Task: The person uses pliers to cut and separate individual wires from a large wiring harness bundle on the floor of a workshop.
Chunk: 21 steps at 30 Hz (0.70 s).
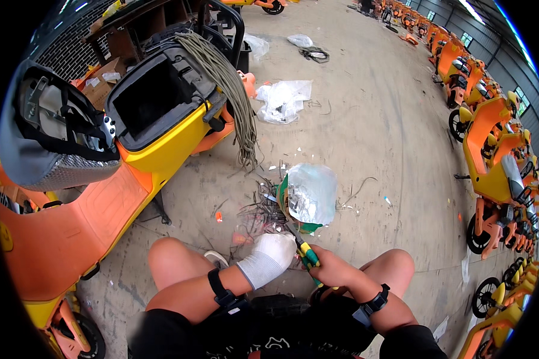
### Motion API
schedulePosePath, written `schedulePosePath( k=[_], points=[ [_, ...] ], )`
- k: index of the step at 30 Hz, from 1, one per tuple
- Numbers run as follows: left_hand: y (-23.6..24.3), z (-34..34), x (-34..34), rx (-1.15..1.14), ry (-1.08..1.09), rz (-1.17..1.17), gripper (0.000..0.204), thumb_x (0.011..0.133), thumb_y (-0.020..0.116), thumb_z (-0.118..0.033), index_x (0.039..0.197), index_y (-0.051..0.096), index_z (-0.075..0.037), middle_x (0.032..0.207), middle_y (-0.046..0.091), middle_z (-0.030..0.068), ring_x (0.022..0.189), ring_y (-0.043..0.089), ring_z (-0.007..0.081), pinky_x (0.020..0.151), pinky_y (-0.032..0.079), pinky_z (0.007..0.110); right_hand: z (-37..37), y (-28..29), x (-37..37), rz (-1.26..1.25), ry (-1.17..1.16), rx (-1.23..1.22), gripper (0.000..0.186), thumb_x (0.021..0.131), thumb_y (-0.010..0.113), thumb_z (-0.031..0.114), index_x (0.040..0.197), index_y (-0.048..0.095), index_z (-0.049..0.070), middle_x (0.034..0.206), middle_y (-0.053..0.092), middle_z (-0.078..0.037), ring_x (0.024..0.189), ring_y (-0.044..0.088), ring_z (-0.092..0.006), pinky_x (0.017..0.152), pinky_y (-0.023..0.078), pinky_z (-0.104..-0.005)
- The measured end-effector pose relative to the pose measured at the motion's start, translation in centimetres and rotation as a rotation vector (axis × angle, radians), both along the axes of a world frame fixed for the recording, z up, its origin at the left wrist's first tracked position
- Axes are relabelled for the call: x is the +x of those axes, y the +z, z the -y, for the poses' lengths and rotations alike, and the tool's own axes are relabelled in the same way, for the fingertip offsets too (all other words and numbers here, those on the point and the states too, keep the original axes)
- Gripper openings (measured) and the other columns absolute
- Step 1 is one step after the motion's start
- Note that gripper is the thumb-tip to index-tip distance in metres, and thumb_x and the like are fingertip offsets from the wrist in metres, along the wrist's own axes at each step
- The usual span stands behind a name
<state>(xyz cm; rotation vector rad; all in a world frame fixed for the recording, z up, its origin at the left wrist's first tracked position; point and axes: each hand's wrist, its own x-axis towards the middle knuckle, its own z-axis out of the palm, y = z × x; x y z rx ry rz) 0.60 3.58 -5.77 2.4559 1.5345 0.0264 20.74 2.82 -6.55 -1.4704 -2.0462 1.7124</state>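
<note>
My left hand [269,256], in a white knit glove, is closed with its fingers close to a tool's dark jaws. Whatever it may pinch is hidden. My bare right hand [334,267] grips pliers or cutters with green and yellow handles [308,253], the metal end pointing forward and left. Just beyond the tool lies a silvery-white plastic bag [317,194] with a green edge. Beside the bag, on its left, a tangle of thin dark strips [265,203] is spread over the floor.
On the left stands a yellow and orange scooter [179,134], its seat [60,161] tipped up over an opened storage box [153,102]. A bundle of grey-green cords [221,78] hangs over it. Plastic sheeting [283,100] lies farther off. Rows of scooters [491,149] line the right.
</note>
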Motion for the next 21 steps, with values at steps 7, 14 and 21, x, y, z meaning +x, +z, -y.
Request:
schedulePosePath(
  k=[7, 14, 21],
  points=[
    [1.5, -2.5, -2.2, -0.377, 0.060, 0.424, 0.028, 0.094, 0.049, -0.024, 0.091, 0.064, 0.000, 0.071, 0.069, 0.0112, 0.058, 0.066, 0.0223, 0.053, 0.051, 0.035, -0.2, 2.4, -0.2, -0.017, -0.062, 0.097, 0.058, 0.082, 0.055, -0.001, 0.139, 0.042, 0.003, 0.108, 0.066, -0.019, 0.099, 0.065, -0.0330, 0.087, 0.050, -0.0391],
    [3.9, -2.9, -3.3, -1.375, 0.229, 1.403, 0.038, 0.102, 0.039, -0.031, 0.104, 0.063, -0.001, 0.071, 0.064, 0.0045, 0.046, 0.045, 0.0121, 0.043, 0.033, 0.024, -0.2, 3.7, -0.2, -0.184, -0.120, 0.455, 0.061, 0.080, 0.057, -0.004, 0.139, 0.044, 0.006, 0.113, 0.064, -0.020, 0.103, 0.063, -0.0390, 0.090, 0.050, -0.0401],
    [4.4, -0.8, -2.8, -1.598, 0.218, 1.695, 0.037, 0.103, 0.039, -0.028, 0.105, 0.061, 0.001, 0.063, 0.059, 0.0040, 0.042, 0.045, 0.0124, 0.043, 0.034, 0.026, -0.5, 3.6, 0.1, -0.211, -0.029, 0.600, 0.063, 0.078, 0.059, -0.004, 0.139, 0.044, 0.008, 0.123, 0.058, -0.020, 0.111, 0.058, -0.0402, 0.091, 0.049, -0.0416]
  ],
)
